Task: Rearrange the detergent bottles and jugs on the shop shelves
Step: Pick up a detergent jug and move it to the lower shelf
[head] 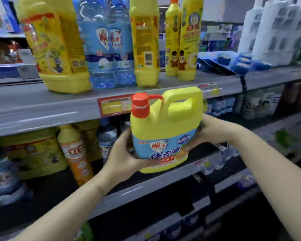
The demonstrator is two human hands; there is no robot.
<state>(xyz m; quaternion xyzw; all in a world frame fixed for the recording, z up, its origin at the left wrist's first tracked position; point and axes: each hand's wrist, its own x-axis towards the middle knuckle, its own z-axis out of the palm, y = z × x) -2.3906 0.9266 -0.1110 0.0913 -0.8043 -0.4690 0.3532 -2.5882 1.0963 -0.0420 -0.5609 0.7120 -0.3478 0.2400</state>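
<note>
I hold a yellow detergent jug with a red cap, a moulded handle and a blue label upright in front of the shelves. My left hand grips its lower left side and my right hand presses its right side. The jug hangs in the air between the upper grey shelf and the lower shelf. On the upper shelf stand a large yellow jug, clear blue bottles, a yellow bottle and two slim yellow bottles.
On the lower shelf's left side stand a yellow jug, an orange and yellow bottle and blue refill packs. White bottles and blue packets fill the upper right. A red price tag hangs on the shelf edge.
</note>
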